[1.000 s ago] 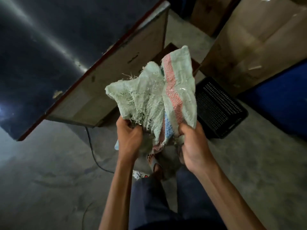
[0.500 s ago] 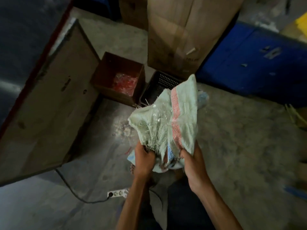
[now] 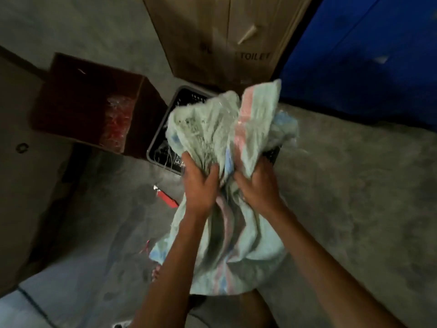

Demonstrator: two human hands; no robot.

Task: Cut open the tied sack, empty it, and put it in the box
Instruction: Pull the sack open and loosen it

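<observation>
A crumpled pale green woven sack (image 3: 224, 129) with pink and blue stripes is bunched between both hands. My left hand (image 3: 201, 185) grips its frayed left side and my right hand (image 3: 257, 183) grips the striped right side; the rest of the sack hangs down between my forearms. The bundle is held above a black perforated plastic crate (image 3: 165, 147) on the floor. An open brown cardboard box (image 3: 78, 95) holding red plastic-wrapped items (image 3: 115, 124) sits to the crate's left. A red-handled cutter (image 3: 165, 196) lies on the concrete floor left of my left hand.
A tall cardboard carton (image 3: 224, 36) printed "TOILET" stands behind the crate. A blue surface (image 3: 369, 55) fills the upper right. A large tan panel (image 3: 21, 185) stands at the left. A white power strip (image 3: 121, 324) lies at the bottom edge.
The view has swung right and closer to the crate and brown box. Both hands have carried the bunched sack forward over the black crate, and more of the sack now hangs down.
</observation>
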